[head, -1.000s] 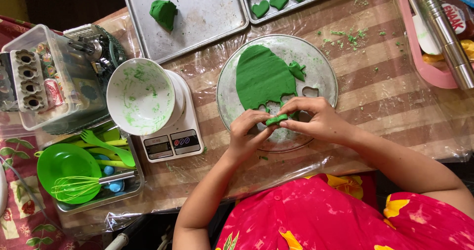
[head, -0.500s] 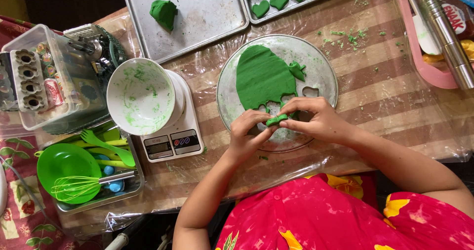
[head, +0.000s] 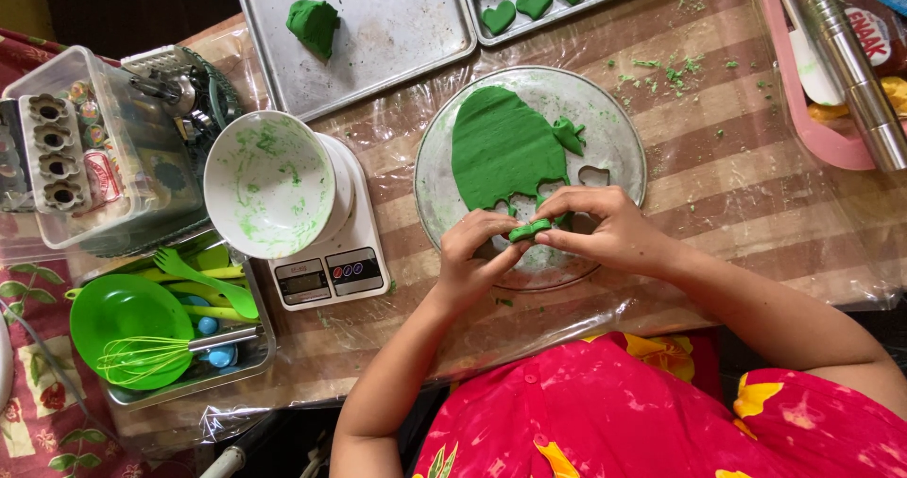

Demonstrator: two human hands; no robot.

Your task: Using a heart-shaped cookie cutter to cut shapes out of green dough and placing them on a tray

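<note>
My left hand (head: 475, 247) and my right hand (head: 605, 228) meet over the near edge of a round metal plate (head: 619, 133). Both pinch a small piece of green dough (head: 529, 230) between their fingertips. A flat sheet of rolled green dough (head: 501, 147) with cut-out notches lies on the plate just beyond my fingers. A small green scrap (head: 570, 135) sits to its right. Green heart-shaped dough pieces (head: 534, 1) rest on a baking tray (head: 576, 10) at the far side. A lump of green dough (head: 314, 25) lies on a second tray (head: 397, 25).
A white bowl smeared with green (head: 269, 183) stands on a kitchen scale (head: 331, 270) at left. A container holds a green bowl (head: 128, 322), whisk (head: 151, 355) and green fork (head: 203, 280). A clear plastic box (head: 90, 152) stands far left. A metal rolling pin (head: 846, 53) lies at right.
</note>
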